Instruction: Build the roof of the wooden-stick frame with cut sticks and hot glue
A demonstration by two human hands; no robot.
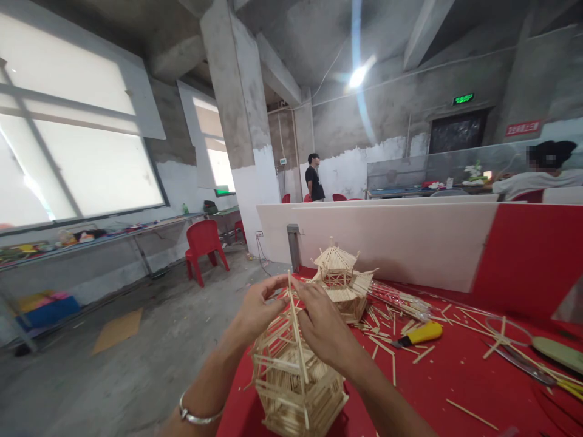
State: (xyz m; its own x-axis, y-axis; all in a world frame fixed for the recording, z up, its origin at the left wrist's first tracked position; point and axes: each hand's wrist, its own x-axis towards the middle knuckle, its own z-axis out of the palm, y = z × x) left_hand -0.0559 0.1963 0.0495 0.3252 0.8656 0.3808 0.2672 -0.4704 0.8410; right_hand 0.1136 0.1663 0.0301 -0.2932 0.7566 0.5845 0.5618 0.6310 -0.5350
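A pavilion-like model frame of thin wooden sticks (300, 385) stands on the red tabletop just in front of me. Both hands meet at its top, around a long wooden stick (296, 334) that slants up along the near side. My left hand (260, 306) comes from the left, thumb and fingers closed on the stick's upper end. From the right, my right hand (321, 318) has bent fingers pressed against the same end. The fingertips partly hide each other. Right behind stands a second stick model (337, 273) with a pointed roof.
Loose sticks (387, 328), a yellow utility knife (419, 334), scissors (528, 364) and a green-handled tool (558, 353) lie on the red table (437, 388) at right. A bagged stick bundle (401, 300) is farther back. White boards (387, 237) border the table. Two people are beyond.
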